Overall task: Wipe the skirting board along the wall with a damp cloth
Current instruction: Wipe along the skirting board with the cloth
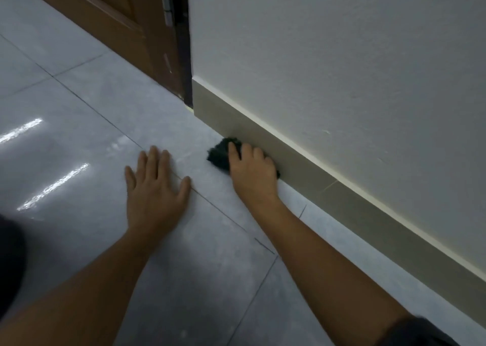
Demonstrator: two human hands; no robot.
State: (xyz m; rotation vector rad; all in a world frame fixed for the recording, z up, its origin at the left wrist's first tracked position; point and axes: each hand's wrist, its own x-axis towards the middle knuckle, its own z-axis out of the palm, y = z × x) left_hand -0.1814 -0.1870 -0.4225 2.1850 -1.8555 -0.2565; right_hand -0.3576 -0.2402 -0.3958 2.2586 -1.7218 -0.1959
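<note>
A beige skirting board [342, 203] runs along the foot of the white wall [342, 69], from the door frame down to the lower right. My right hand [251, 169] presses a dark green cloth [220, 153] against the board where it meets the floor; my fingers cover most of the cloth. My left hand [155, 187] lies flat on the grey floor tiles, fingers spread, holding nothing, a short way left of the cloth.
A brown wooden door [126, 24] with a metal hinge [168, 1] stands at the top, next to the board's far end. Glossy grey floor tiles [79, 135] with dark grout lines spread to the left. A dark shape [10, 261] sits at the left edge.
</note>
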